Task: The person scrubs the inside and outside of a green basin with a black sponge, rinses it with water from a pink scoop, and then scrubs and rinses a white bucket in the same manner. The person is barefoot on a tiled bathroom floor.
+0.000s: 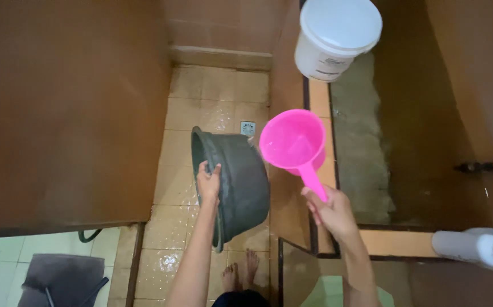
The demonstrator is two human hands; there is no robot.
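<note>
My left hand (208, 183) grips the rim of a dark grey basin (240, 182), which is tipped on its side with its mouth facing left over the wet tiled floor (212, 102). My right hand (330, 211) holds the handle of a bright pink water dipper (292, 139), whose scoop hangs just right of the basin, above the tiled edge of a water tank (360, 142). The dipper's open mouth faces up towards me. My bare feet (240, 273) stand on the floor below.
A white lidded bucket (337, 34) rests on the tank's far rim. A metal tap (485, 166) sticks out of the right wall. A white pipe fitting (474, 245) sits at lower right. Brown walls close in both sides; a grey mat (64, 278) lies lower left.
</note>
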